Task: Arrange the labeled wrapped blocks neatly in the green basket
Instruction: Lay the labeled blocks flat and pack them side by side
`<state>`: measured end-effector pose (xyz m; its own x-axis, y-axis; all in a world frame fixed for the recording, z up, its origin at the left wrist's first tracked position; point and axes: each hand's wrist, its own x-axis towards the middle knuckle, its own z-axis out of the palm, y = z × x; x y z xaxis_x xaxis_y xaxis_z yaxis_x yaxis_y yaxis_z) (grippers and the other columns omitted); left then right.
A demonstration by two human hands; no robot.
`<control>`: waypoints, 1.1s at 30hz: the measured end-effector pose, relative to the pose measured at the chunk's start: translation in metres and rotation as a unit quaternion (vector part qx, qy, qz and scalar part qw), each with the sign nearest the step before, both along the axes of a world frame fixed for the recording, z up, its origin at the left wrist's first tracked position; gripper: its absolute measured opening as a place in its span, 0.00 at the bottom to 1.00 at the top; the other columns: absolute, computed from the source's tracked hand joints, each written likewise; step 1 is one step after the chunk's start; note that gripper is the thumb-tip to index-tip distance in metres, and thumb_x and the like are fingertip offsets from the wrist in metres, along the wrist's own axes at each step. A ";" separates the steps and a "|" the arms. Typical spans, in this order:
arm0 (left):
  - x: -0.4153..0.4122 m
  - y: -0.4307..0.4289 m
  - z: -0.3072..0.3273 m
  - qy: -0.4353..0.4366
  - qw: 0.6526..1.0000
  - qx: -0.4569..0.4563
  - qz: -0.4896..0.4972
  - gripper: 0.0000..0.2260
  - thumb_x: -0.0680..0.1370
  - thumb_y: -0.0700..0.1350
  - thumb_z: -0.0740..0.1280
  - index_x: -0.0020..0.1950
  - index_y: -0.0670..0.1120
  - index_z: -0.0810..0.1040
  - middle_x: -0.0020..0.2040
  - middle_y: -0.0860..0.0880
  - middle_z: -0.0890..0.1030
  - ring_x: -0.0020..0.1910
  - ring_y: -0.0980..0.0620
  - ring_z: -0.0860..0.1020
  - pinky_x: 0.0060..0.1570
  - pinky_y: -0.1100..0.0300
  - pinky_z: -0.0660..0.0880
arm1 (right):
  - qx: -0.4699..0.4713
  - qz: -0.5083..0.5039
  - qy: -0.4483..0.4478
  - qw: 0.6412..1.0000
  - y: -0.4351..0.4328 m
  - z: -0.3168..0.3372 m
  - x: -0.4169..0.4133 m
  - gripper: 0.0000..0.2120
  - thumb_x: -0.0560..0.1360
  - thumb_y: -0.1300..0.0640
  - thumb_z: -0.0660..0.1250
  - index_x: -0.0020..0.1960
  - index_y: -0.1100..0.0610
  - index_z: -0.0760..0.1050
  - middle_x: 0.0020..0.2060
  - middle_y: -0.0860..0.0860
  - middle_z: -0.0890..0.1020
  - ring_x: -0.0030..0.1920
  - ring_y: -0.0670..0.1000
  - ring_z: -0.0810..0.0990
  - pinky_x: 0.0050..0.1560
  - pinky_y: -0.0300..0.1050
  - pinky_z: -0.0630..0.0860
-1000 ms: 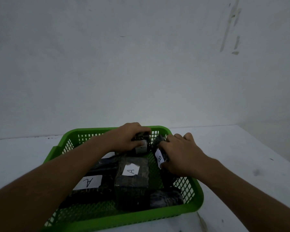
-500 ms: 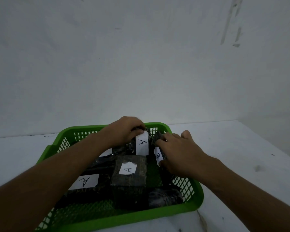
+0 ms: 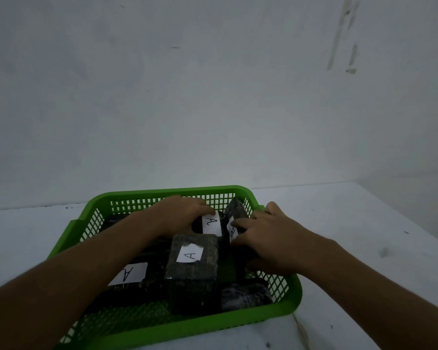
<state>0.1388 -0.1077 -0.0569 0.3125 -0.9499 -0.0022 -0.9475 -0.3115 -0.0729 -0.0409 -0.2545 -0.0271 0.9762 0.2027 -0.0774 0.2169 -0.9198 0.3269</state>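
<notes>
A green mesh basket [image 3: 281,313] sits on the white table and holds several dark wrapped blocks with white paper labels. My left hand [image 3: 181,214] grips a block labelled A [image 3: 211,224] at the basket's far middle. Right beside it, my right hand [image 3: 268,238] holds a tilted block labelled B [image 3: 234,218] against the right wall. In front of them stands another A block [image 3: 191,263], and a third A block [image 3: 129,272] lies at the left under my forearm. A dark block without a visible label [image 3: 245,295] lies at the near right corner.
The basket stands on a white table [image 3: 364,248] that meets a pale wall [image 3: 213,97] just behind it. The table's right edge [image 3: 400,213] runs diagonally at the right. Small dark marks dot the table surface.
My left hand turned its block so the A label faces up. The right hand stayed on the B block. The view dropped slightly and the basket's far rim now shows.
</notes>
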 end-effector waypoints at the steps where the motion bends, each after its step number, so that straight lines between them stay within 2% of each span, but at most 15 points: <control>1: 0.000 0.000 0.001 -0.012 1.000 0.012 -0.001 0.28 0.73 0.59 0.67 0.71 0.53 0.67 0.66 0.52 0.74 0.64 0.50 0.73 0.55 0.53 0.70 | 0.004 0.006 -0.005 1.000 0.001 -0.001 -0.001 0.21 0.75 0.41 0.65 0.66 0.45 0.73 0.63 0.49 0.75 0.59 0.55 0.73 0.57 0.54 0.61; 6: -0.002 0.000 0.005 -0.008 1.000 0.016 0.019 0.27 0.72 0.57 0.69 0.69 0.55 0.69 0.66 0.52 0.75 0.64 0.50 0.72 0.55 0.52 0.69 | 0.014 0.023 -0.034 0.999 0.000 0.000 -0.007 0.22 0.76 0.42 0.63 0.66 0.51 0.73 0.61 0.49 0.77 0.56 0.55 0.76 0.56 0.52 0.61; 10: -0.005 0.003 0.005 0.027 0.999 0.008 0.039 0.25 0.71 0.54 0.70 0.67 0.53 0.72 0.64 0.52 0.76 0.63 0.50 0.74 0.54 0.52 0.70 | 0.028 0.028 -0.050 0.998 -0.003 0.000 -0.014 0.20 0.75 0.41 0.63 0.59 0.54 0.77 0.56 0.51 0.81 0.48 0.55 0.81 0.53 0.52 0.67; 14: -0.003 0.009 0.005 0.070 0.995 -0.021 0.075 0.23 0.69 0.57 0.72 0.61 0.52 0.76 0.58 0.52 0.80 0.57 0.50 0.77 0.55 0.52 0.72 | 0.084 -0.011 -0.050 0.995 -0.007 0.000 -0.022 0.28 0.74 0.37 0.50 0.56 0.56 0.76 0.60 0.53 0.80 0.48 0.54 0.81 0.53 0.51 0.70; 19: -0.004 0.009 0.005 0.082 0.992 -0.012 0.090 0.23 0.69 0.57 0.72 0.61 0.52 0.75 0.59 0.50 0.79 0.58 0.49 0.75 0.56 0.52 0.70 | 0.068 -0.015 -0.104 0.992 -0.007 -0.007 -0.029 0.23 0.74 0.40 0.53 0.47 0.55 0.79 0.50 0.52 0.84 0.38 0.51 0.82 0.47 0.48 0.75; 23: -0.005 0.011 0.007 0.083 0.991 -0.005 0.108 0.24 0.69 0.57 0.72 0.63 0.53 0.74 0.61 0.50 0.79 0.59 0.49 0.75 0.57 0.50 0.71 | 0.110 -0.029 -0.120 0.986 -0.010 -0.001 -0.032 0.25 0.76 0.38 0.51 0.51 0.55 0.77 0.54 0.52 0.82 0.43 0.56 0.80 0.54 0.50 0.70; 25: -0.005 0.011 0.007 0.075 0.991 0.003 0.108 0.24 0.70 0.57 0.72 0.63 0.54 0.74 0.61 0.51 0.78 0.61 0.49 0.74 0.61 0.47 0.65 | 0.127 -0.038 -0.128 0.983 -0.008 0.002 -0.035 0.26 0.76 0.37 0.50 0.54 0.55 0.76 0.59 0.51 0.80 0.47 0.58 0.80 0.57 0.51 0.70; 28: -0.007 0.012 0.012 0.108 0.989 -0.007 0.104 0.24 0.71 0.60 0.69 0.65 0.54 0.73 0.64 0.53 0.77 0.64 0.51 0.72 0.65 0.45 0.59 | 0.122 -0.032 -0.117 0.985 -0.001 -0.005 -0.036 0.21 0.75 0.39 0.55 0.54 0.54 0.75 0.59 0.50 0.80 0.51 0.56 0.80 0.59 0.50 0.70; 30: -0.011 0.014 0.016 0.148 0.984 -0.025 0.097 0.24 0.72 0.60 0.68 0.66 0.53 0.73 0.66 0.53 0.76 0.64 0.51 0.72 0.67 0.45 0.62 | 0.101 -0.021 -0.126 0.987 -0.001 -0.013 -0.033 0.17 0.72 0.41 0.64 0.51 0.53 0.74 0.54 0.50 0.82 0.47 0.53 0.83 0.57 0.52 0.71; 33: -0.014 0.017 0.018 0.178 0.981 -0.027 0.076 0.21 0.74 0.56 0.68 0.65 0.52 0.74 0.66 0.51 0.75 0.63 0.52 0.73 0.65 0.50 0.69 | 0.061 -0.029 -0.119 0.991 -0.005 -0.018 -0.026 0.19 0.69 0.43 0.71 0.52 0.54 0.73 0.51 0.49 0.82 0.45 0.53 0.83 0.57 0.53 0.61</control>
<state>0.1247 -0.0903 -0.0385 0.4384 -0.8946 -0.0872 -0.8526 -0.4446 0.2745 -0.0666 -0.2595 -0.0455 0.9740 0.1402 0.1782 0.0933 -0.9641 0.2485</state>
